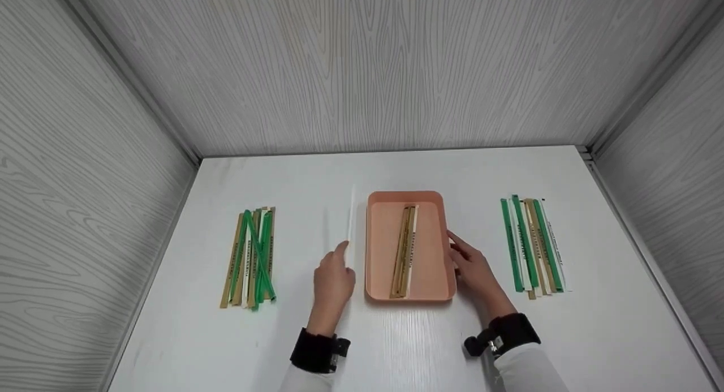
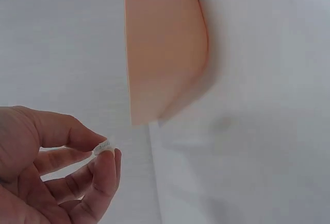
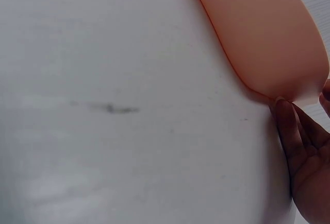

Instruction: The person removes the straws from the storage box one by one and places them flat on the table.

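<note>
My left hand [image 1: 334, 279] pinches the near end of a slim white wrapped straw [image 1: 352, 211] between thumb and fingertips. The straw points away from me, left of a pink tray [image 1: 379, 250]. Up close in the left wrist view, the straw's printed white end [image 2: 103, 147] shows between the fingertips. My right hand [image 1: 478, 273] grips the tray's right wall, with the thumb [image 3: 286, 121] low on its side in the right wrist view. Inside the tray lie several brown wrapped straws [image 1: 401, 250] and a white one, lengthwise. The right fingertips are partly hidden.
On the left of the white table [image 1: 407, 347] lies a bunch of green, brown and white wrapped straws [image 1: 249, 262], some crossed. A similar, flatter bunch [image 1: 534, 245] lies on the right. Grey wood-grain panels [image 1: 362, 69] enclose the table at the back and sides.
</note>
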A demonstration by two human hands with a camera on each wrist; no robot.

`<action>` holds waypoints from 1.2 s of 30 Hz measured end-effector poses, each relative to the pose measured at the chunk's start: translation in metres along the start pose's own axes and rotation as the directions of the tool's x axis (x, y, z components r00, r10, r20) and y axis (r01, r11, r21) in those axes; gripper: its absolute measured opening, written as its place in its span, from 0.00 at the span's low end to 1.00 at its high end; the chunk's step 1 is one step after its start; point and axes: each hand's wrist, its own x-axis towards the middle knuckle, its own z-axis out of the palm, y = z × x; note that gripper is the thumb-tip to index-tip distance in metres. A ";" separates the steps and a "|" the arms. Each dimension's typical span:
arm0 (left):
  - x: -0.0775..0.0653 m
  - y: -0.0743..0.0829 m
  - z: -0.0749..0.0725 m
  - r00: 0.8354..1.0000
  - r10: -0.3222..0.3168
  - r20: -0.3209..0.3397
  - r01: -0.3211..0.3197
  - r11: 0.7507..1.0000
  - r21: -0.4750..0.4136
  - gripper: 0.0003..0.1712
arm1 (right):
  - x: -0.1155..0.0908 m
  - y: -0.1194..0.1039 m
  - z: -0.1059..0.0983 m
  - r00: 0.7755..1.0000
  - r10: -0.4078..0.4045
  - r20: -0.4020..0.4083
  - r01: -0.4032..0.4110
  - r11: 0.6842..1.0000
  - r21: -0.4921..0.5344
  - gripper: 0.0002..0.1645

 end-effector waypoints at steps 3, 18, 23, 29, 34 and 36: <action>0.007 -0.024 -0.013 0.996 -0.089 -0.016 0.089 0.996 0.006 0.31 | -0.001 0.000 -0.001 1.000 0.003 -0.004 -0.003 1.000 -0.012 0.30; 0.012 -0.102 -0.040 0.962 -0.261 -0.079 0.268 0.960 0.086 0.28 | -0.001 -0.002 0.000 1.000 -0.003 -0.001 0.003 1.000 0.020 0.30; 0.006 -0.112 -0.047 0.948 -0.311 -0.072 0.317 0.944 0.093 0.29 | 0.000 -0.001 -0.001 1.000 -0.004 0.005 0.004 1.000 0.013 0.30; 0.002 -0.119 -0.055 0.925 -0.376 -0.056 0.380 0.921 0.083 0.28 | -0.001 -0.001 -0.002 1.000 -0.003 0.005 0.003 1.000 0.023 0.30; -0.001 -0.121 -0.057 0.926 -0.371 -0.070 0.376 0.922 0.093 0.26 | -0.004 -0.007 -0.002 1.000 -0.008 0.010 0.007 1.000 0.021 0.30; -0.001 -0.120 -0.057 0.928 -0.364 -0.081 0.372 0.923 0.105 0.25 | -0.004 -0.007 -0.002 1.000 -0.005 0.011 0.004 1.000 0.016 0.30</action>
